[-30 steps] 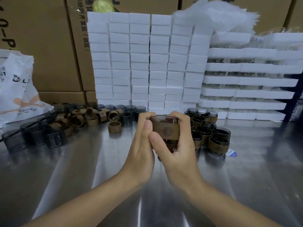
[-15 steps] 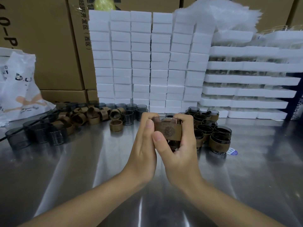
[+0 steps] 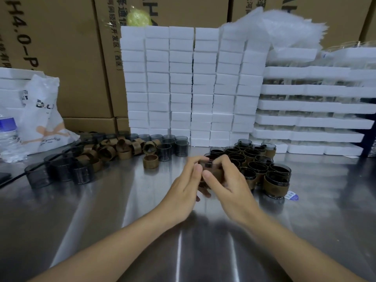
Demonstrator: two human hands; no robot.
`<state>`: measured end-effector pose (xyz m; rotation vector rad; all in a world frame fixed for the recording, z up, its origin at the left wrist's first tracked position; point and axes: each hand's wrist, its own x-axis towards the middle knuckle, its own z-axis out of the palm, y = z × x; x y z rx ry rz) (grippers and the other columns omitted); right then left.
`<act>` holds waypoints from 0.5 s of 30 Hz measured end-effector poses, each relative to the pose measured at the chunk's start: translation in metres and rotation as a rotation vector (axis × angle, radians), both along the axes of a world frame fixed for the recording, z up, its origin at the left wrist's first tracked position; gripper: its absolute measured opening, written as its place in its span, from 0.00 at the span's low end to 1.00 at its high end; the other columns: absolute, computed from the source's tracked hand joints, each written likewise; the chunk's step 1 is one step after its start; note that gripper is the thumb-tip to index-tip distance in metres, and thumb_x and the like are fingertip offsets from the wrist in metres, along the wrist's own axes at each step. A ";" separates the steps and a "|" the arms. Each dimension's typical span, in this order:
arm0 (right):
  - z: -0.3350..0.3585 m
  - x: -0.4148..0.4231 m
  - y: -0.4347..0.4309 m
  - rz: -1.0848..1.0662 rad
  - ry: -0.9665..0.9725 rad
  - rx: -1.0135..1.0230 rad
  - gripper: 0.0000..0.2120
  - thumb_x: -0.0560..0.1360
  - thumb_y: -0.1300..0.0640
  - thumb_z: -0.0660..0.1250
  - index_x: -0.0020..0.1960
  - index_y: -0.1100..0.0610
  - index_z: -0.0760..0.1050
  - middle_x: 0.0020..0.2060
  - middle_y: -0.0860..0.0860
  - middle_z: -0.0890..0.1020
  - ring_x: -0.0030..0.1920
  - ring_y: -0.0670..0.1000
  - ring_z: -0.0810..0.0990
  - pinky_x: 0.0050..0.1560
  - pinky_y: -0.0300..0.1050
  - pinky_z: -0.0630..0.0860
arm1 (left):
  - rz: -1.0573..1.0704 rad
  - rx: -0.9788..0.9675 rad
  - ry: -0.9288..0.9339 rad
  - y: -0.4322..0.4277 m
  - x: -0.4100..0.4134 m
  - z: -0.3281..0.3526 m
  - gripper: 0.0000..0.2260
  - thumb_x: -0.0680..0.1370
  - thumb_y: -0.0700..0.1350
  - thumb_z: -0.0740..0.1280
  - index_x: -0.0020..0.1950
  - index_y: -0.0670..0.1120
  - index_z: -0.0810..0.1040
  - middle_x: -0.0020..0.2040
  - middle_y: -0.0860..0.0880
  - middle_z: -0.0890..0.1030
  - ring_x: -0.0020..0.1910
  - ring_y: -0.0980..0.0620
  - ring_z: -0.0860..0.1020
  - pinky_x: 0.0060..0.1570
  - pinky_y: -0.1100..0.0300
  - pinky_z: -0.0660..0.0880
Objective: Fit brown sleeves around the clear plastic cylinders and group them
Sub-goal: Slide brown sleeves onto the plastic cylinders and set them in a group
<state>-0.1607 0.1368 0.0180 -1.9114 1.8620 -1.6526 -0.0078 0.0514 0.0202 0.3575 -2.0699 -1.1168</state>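
- Brown sleeve on a clear cup (image 3: 209, 169), held low over the steel table (image 3: 101, 210) between both hands; the picture is blurred here, so how far the sleeve sits on the cup cannot be told.
- Left hand (image 3: 183, 186) curls around the cup's left side, fingers bent over its top edge, thumb lying along the near side.
- Right hand (image 3: 227, 180) closes on the cup's right side, fingers arched over the top, thumb pointing toward the left hand; the two thumbs almost touch.
- Just to the right of the hands stands a tight group of sleeved cups (image 3: 258, 165), upright, rims up, touching one another.
- To the left, near the back of the table, lies a loose heap of empty brown sleeves (image 3: 120, 148), with one sleeve (image 3: 150, 161) standing alone closer to the hands.
- Bare clear cups (image 3: 61, 171) stand in a row at the far left, and more bare cups (image 3: 173, 146) stand behind the heap.
- White foam blocks (image 3: 193, 86) are stacked high at the back, with foam trays (image 3: 309, 119) piled to their right and cardboard boxes (image 3: 61, 47) behind.
- A white plastic bag (image 3: 44, 119) and a water bottle (image 3: 8, 133) sit at the left edge.
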 end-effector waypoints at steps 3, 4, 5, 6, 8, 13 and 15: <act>-0.001 -0.018 0.000 -0.091 0.088 0.067 0.15 0.76 0.36 0.69 0.49 0.44 0.68 0.42 0.43 0.78 0.43 0.48 0.75 0.42 0.49 0.73 | 0.033 -0.029 -0.087 -0.014 0.003 -0.009 0.16 0.89 0.56 0.58 0.74 0.75 0.67 0.56 0.60 0.83 0.52 0.55 0.85 0.48 0.63 0.80; 0.000 -0.023 0.001 -0.126 0.100 0.090 0.16 0.73 0.37 0.71 0.48 0.44 0.67 0.41 0.44 0.78 0.43 0.48 0.76 0.42 0.51 0.74 | 0.052 -0.031 -0.098 -0.019 0.004 -0.011 0.19 0.89 0.52 0.61 0.74 0.75 0.68 0.57 0.59 0.82 0.52 0.54 0.85 0.49 0.63 0.81; 0.001 -0.027 0.001 -0.162 0.121 0.110 0.17 0.71 0.37 0.71 0.47 0.45 0.66 0.40 0.45 0.78 0.42 0.48 0.76 0.42 0.51 0.74 | 0.080 -0.040 -0.113 -0.024 0.005 -0.012 0.20 0.88 0.50 0.64 0.73 0.74 0.70 0.59 0.59 0.81 0.52 0.54 0.84 0.49 0.64 0.81; 0.003 -0.031 0.002 -0.196 0.146 0.133 0.18 0.69 0.37 0.70 0.46 0.45 0.65 0.38 0.45 0.77 0.41 0.48 0.75 0.41 0.51 0.74 | 0.112 -0.056 -0.135 -0.029 0.005 -0.013 0.19 0.87 0.49 0.65 0.71 0.73 0.73 0.61 0.59 0.80 0.53 0.55 0.83 0.48 0.64 0.80; 0.005 -0.036 0.004 -0.241 0.189 0.181 0.18 0.68 0.38 0.69 0.44 0.46 0.64 0.36 0.46 0.76 0.40 0.47 0.73 0.39 0.49 0.70 | 0.177 -0.100 -0.189 -0.039 0.006 -0.017 0.14 0.86 0.50 0.66 0.65 0.69 0.78 0.62 0.61 0.78 0.53 0.58 0.82 0.48 0.65 0.77; 0.003 -0.035 0.004 -0.308 0.358 0.260 0.17 0.72 0.42 0.74 0.44 0.46 0.65 0.37 0.44 0.75 0.39 0.46 0.74 0.40 0.45 0.73 | 0.268 -0.117 -0.213 -0.059 0.009 -0.022 0.09 0.85 0.48 0.67 0.55 0.64 0.82 0.58 0.62 0.78 0.49 0.63 0.81 0.43 0.73 0.71; 0.003 -0.033 0.003 -0.306 0.386 0.287 0.17 0.73 0.41 0.73 0.45 0.46 0.66 0.40 0.43 0.76 0.38 0.46 0.75 0.39 0.47 0.75 | 0.312 -0.144 -0.243 -0.068 0.012 -0.023 0.10 0.85 0.48 0.67 0.53 0.64 0.83 0.58 0.63 0.78 0.49 0.66 0.80 0.44 0.74 0.71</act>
